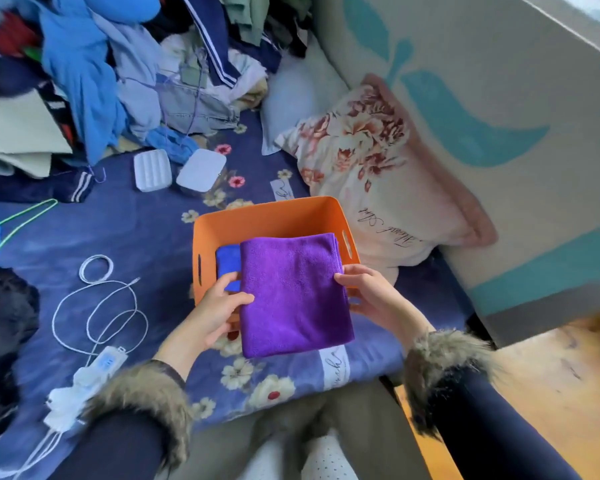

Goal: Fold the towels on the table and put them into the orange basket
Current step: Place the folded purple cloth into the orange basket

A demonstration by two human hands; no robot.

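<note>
Gripping a folded purple towel (293,294) by its side edges, the left hand (219,315) and right hand (368,292) hold it partly over the orange basket (267,216), where a folded blue towel (228,263) already lies.

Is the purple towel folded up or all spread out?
Folded. The purple towel is a neat rectangle with layered edges, held by both hands over the orange basket.
</note>
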